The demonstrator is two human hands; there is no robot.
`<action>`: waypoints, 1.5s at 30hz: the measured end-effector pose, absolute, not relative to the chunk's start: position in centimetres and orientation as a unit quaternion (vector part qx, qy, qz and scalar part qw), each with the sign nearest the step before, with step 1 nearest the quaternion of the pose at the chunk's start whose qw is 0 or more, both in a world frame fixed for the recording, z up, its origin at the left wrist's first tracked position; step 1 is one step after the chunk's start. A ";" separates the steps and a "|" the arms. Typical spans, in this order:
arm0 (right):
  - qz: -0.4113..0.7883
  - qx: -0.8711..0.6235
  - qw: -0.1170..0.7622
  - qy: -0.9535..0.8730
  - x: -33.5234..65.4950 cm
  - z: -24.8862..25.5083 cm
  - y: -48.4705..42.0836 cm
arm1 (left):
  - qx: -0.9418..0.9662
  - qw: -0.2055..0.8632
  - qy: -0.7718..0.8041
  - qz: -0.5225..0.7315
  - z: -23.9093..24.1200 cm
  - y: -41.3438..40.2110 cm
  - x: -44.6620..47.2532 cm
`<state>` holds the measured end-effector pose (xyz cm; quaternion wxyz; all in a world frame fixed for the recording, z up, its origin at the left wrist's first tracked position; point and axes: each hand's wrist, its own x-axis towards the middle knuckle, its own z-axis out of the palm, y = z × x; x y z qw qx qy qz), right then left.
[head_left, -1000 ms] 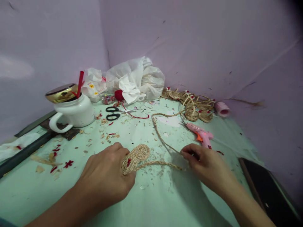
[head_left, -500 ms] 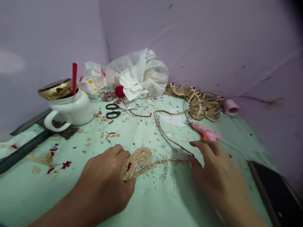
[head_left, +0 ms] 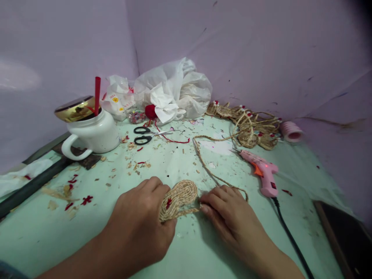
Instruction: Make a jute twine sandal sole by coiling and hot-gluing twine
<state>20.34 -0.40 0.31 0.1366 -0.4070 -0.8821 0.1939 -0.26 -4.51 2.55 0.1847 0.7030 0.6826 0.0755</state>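
Note:
My left hand (head_left: 142, 219) is closed around one end of a flat, oval coil of braided straw cord (head_left: 186, 192), which carries a small dark red patch. From the coil's lower edge a short stretch of the braided cord (head_left: 187, 212) runs to my right hand (head_left: 229, 213), whose thumb and fingers pinch it. Past that hand the loose cord (head_left: 203, 162) bends back over the table toward a heap of similar straw pieces. A pink hot glue gun (head_left: 263, 168) with an orange trigger lies right of my right hand.
Black-handled scissors (head_left: 142, 135) and red yarn (head_left: 151, 111) lie beyond my hands. At left stand a white mug (head_left: 95, 133) and a dark-handled tool (head_left: 35, 184). White plastic bags (head_left: 186, 89), finished straw pieces (head_left: 247, 128) and a pink roll (head_left: 292, 131) line the wall. A dark flat object (head_left: 343, 232) lies at right.
My right hand has moved left along the cord, close to the coil, and its fingers have closed on it. The glue gun's handle and cable are now uncovered. My left hand keeps its hold.

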 end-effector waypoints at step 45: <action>-0.032 -0.461 0.293 -0.837 17.1 -1.8 -2.8 | 0.755 0.197 0.622 0.060 2.4 -4.3 0.5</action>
